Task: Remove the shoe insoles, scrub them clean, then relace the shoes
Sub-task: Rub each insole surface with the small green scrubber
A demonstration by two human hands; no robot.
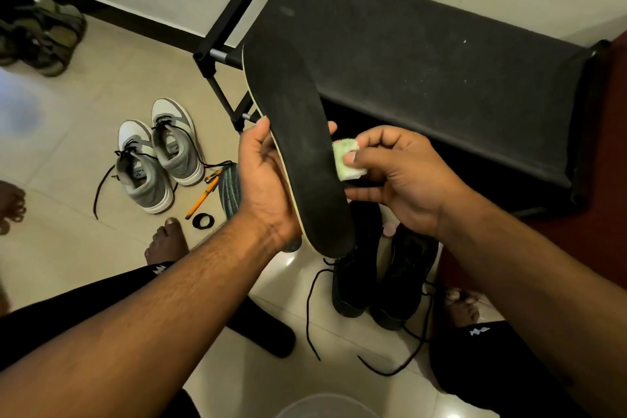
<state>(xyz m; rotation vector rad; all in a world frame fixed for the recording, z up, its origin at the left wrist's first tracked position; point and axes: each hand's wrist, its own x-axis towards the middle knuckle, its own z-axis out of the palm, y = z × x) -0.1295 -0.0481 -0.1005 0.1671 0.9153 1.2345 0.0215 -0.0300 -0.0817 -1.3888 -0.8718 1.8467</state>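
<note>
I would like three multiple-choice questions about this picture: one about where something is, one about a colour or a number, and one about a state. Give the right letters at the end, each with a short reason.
1. Where do the grey and white sneakers stand?
A. On the floor, to the left of the held insole
B. On top of the black shoe rack
C. In the person's lap

2. What colour is the upper face of the insole?
A. White
B. Black
C. Red

3. What is the right hand doing?
A. Hanging free and holding nothing
B. Tying a lace
C. Pinching a small pale green sponge at the edge of the insole

Answers: 1 A, they stand on the tiles beside the shoe rack. 2 B, the face is black with a thin pale rim. 3 C, the fingers and thumb pinch the sponge while the left hand holds the insole.
</note>
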